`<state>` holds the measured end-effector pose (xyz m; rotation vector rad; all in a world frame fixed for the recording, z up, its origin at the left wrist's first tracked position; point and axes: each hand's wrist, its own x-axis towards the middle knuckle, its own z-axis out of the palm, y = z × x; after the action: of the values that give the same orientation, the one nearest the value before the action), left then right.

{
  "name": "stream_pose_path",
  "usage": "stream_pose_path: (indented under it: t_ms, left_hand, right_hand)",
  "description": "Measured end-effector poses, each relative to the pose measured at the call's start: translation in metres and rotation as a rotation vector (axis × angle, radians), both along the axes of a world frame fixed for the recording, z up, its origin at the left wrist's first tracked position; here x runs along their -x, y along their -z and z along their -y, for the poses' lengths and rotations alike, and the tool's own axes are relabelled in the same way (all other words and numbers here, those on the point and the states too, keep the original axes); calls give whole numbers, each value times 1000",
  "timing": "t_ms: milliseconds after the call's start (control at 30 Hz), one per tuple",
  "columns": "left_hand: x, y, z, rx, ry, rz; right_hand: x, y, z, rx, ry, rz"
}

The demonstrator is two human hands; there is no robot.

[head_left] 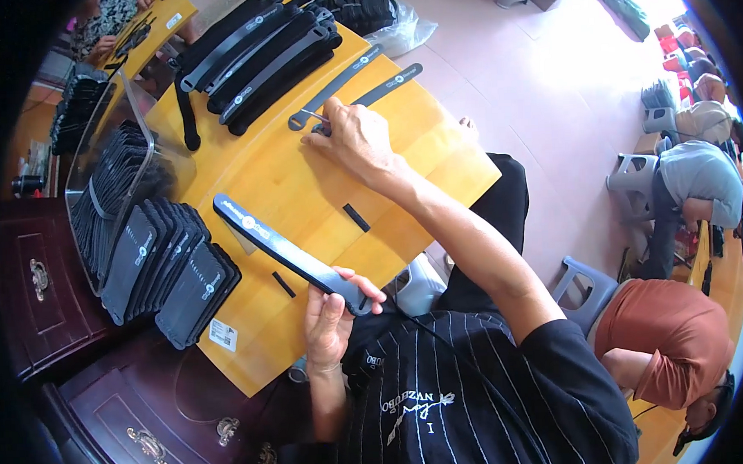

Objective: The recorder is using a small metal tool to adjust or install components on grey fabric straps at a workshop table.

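Observation:
My left hand (330,322) grips the near end of a long dark strap (278,245) with a rounded far tip and pale printing. The strap slants up to the left over the yellow wooden table (304,185). Farther off, my right hand (356,141) is closed above the tabletop, and a thin metal tip sticks out of its fingers; the rest of that tool is hidden. Just beyond it lie two dark flat straps (334,88), side by side. Two short black strips, one right of the held strap (356,218) and another nearer me (283,284), rest on the wood.
A thick pile of black straps (259,60) covers the far left of the table. Stacks of dark flat pieces (172,267) stand at the left edge beside a clear divider (143,129). Wooden drawers (42,280) stand at left. People sit on stools (590,290) at right.

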<state>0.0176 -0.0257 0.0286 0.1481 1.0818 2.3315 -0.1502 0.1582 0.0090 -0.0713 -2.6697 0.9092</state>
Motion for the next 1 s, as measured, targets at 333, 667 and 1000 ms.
stream_pose_path:
  t_ms: [333,667,1000]
  left_hand:
    - [7,1,-14,81,-236,-158]
    - [3,-8,-47,32,-396,-199]
    - [-10,-15,-57,123,-427,-252]
  right_hand:
    - [-131,-68,-34,377,-85,35]
    - [-214,-75,-9,664,-201,158]
    - [-223,-81,-23,551,-227,84]
